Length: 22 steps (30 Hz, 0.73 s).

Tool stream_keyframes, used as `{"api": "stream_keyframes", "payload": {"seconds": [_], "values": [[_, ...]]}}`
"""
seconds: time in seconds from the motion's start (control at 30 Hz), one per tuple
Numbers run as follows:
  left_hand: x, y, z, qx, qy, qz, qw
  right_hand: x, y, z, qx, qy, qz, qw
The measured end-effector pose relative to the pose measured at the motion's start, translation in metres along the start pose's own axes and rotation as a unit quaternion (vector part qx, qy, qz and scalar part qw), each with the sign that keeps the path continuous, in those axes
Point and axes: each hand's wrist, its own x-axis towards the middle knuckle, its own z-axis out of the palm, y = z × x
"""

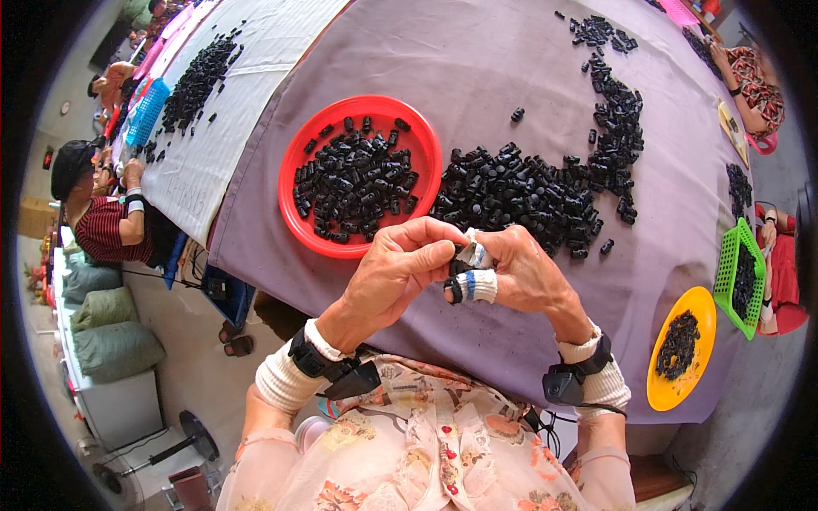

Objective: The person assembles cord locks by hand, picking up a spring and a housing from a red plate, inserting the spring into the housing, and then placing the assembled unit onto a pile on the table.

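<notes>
My left hand (388,277) and my right hand (530,277) meet over the table's near side, fingers pinched together around a small black part (457,266). Fingers cover most of that part, so its exact shape is hidden. White cloth sleeves with black bands (475,286) wrap fingers of my right hand. Just beyond my left hand lies a round red tray (366,102) holding many short black cylindrical plastic parts (354,183). A large heap of similar black parts (520,196) spreads beyond my right hand and trails toward the far right.
A yellow plate (692,375) with small dark pieces stands at the right, near a green basket (734,277) of black parts. Grey-purple cloth (511,60) covers the table. Co-workers sit left (106,221) and right (754,85). Another heap (200,81) lies on the white-covered table.
</notes>
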Motion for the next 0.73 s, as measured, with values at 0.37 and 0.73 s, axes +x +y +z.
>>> {"api": "stream_keyframes", "payload": {"seconds": [0.37, 0.73], "values": [[-0.0008, 0.0051, 0.0051, -0.012, -0.001, -0.012, 1.0, -0.0044, -0.001, -0.0003, -0.038, 0.008, -0.011, 0.999], [-0.002, 0.0032, 0.0028, -0.008, 0.01, -0.003, 1.0, -0.0004, -0.0032, -0.0072, -0.087, -0.002, -0.026, 0.996]]}}
